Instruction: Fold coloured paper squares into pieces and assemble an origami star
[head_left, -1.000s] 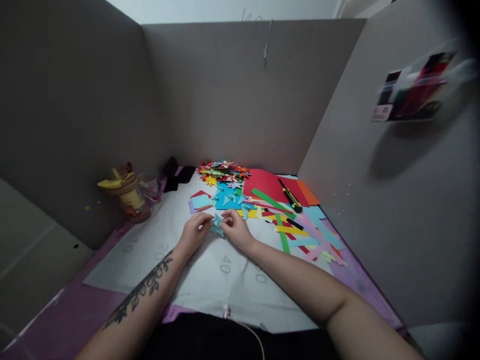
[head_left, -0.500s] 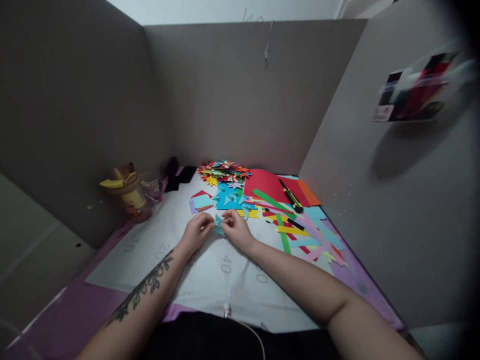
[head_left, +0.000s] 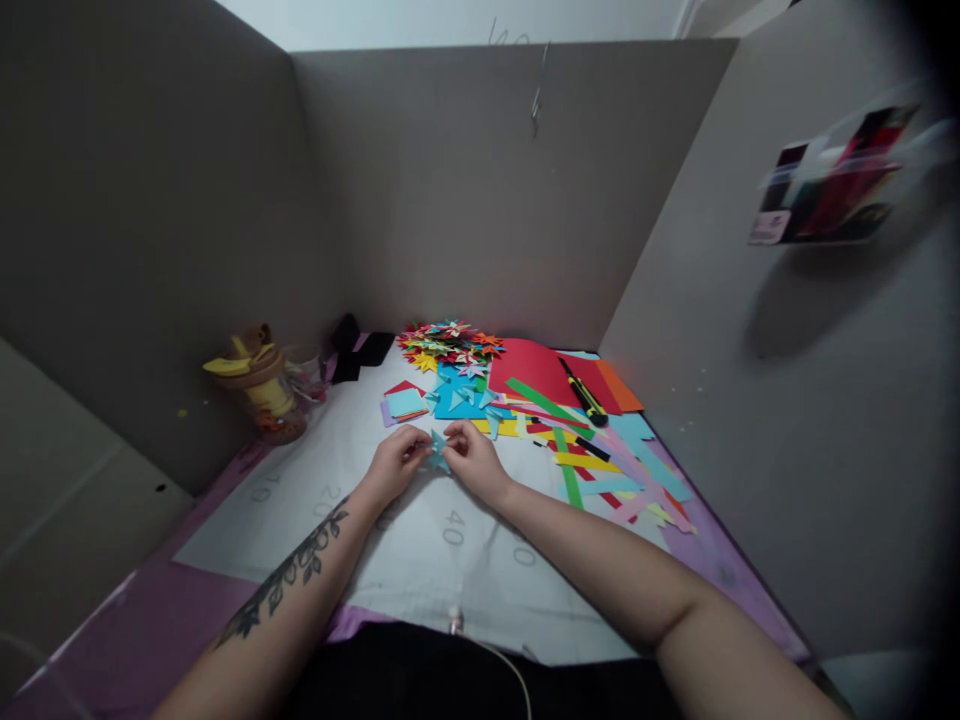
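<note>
Between my two hands, just above the white sheet [head_left: 300,520], is a light blue folded paper star [head_left: 437,452]. My left hand [head_left: 397,460] pinches its left side with the fingertips. On the other side my right hand [head_left: 474,458] grips the right edge, fingers closed. Several light blue folded paper pieces [head_left: 459,398] lie just beyond my hands on a blue paper sheet [head_left: 444,410]. To their left rests a small stack of square papers [head_left: 406,403], light blue on top.
A heap of colourful paper stars [head_left: 450,345] sits at the back. On the right are a red sheet [head_left: 525,370], a yellow-black utility knife [head_left: 583,393] and scattered paper strips [head_left: 592,462]. A brown-yellow cup [head_left: 266,395] stands left. Grey panels [head_left: 480,180] surround the table.
Both hands stay in place around the blue paper star, with only very slight finger movement. The whole view has shifted slightly.
</note>
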